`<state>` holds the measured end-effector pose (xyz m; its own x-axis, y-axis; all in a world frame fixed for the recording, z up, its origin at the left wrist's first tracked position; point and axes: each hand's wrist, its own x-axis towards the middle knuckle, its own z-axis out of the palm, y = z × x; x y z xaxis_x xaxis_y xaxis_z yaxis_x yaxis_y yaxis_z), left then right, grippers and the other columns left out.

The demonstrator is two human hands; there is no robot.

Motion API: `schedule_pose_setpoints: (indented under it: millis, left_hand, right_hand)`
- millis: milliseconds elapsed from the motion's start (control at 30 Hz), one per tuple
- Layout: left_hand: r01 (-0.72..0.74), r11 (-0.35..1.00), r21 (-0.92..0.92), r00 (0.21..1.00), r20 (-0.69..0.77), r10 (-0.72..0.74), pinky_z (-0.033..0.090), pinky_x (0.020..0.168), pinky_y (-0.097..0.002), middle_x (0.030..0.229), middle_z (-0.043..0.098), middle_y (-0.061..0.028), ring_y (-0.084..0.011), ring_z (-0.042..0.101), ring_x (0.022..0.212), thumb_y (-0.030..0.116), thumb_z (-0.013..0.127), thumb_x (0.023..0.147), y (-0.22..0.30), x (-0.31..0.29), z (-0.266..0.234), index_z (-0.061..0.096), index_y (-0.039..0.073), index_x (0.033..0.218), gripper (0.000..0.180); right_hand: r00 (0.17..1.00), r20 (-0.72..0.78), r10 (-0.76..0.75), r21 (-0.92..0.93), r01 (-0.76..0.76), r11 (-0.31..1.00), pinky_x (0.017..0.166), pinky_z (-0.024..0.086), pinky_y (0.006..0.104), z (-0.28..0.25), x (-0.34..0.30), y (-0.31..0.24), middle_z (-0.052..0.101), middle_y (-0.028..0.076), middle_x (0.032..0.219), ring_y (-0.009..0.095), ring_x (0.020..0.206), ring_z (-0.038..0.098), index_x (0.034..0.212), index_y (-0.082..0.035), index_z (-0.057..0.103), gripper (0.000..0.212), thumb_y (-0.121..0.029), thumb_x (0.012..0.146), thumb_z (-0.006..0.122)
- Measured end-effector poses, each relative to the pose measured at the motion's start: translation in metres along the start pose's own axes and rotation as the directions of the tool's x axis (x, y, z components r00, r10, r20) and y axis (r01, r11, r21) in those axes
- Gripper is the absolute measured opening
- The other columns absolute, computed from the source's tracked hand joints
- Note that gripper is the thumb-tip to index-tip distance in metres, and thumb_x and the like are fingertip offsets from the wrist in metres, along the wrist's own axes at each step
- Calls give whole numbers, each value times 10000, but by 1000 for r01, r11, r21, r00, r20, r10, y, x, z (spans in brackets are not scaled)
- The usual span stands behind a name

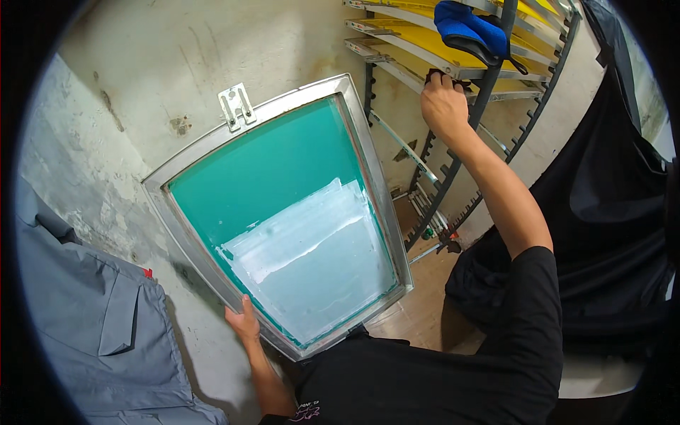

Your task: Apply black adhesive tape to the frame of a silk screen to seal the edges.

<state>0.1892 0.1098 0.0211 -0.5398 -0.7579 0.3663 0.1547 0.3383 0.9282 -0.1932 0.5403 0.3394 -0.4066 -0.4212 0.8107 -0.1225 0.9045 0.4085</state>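
Observation:
My left hand (245, 322) grips the lower left edge of a large screen printing frame (265, 113), its thumb over the metal rim. The frame tilts in front of my body. Its mesh (262, 163) is green in the upper part and along the margins, with a pale, whitish area across the lower part. A metal bracket (236, 106) sits on the frame's far edge. My right hand (446, 106) reaches up to the rack, fingers closed round a small dark cloth-like piece (433, 72) beside the corner of a yellow screen (418, 42).
A dark metal rack (476, 113) holds several yellow screens at the upper right. A blue and black fabric item (473, 30) hangs from its post. Black cloth (602, 205) drapes at right; a grey garment (106, 312) hangs at left by the stained wall (156, 64).

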Motion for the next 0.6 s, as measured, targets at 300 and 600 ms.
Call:
schedule_pose_setpoints:
  millis: [300, 600]
  left_hand:
    - [-4, 1000, 20, 1000, -3, 4, 507, 942, -344, 1177, 690, -132, -217, 648, 1037, 163, 714, 950, -8, 5, -1, 593, -83, 1299, 444]
    - [14, 999, 36, 1000, -4, -14, 511, 923, -341, 1155, 697, -129, -207, 648, 1016, 158, 714, 947, -12, 5, -5, 603, -82, 1279, 425]
  right_hand:
    - [952, 182, 245, 287, -289, 913, 1001, 443, 604, -8, -2, -6, 598, 206, 1310, 435, 1199, 574, 1112, 8, 677, 409, -372, 1002, 576]
    - [876, -103, 471, 656, -295, 694, 1147, 276, 629, -21, -113, -81, 472, 207, 1520, 423, 1452, 386, 1365, -55, 576, 513, -318, 934, 667]
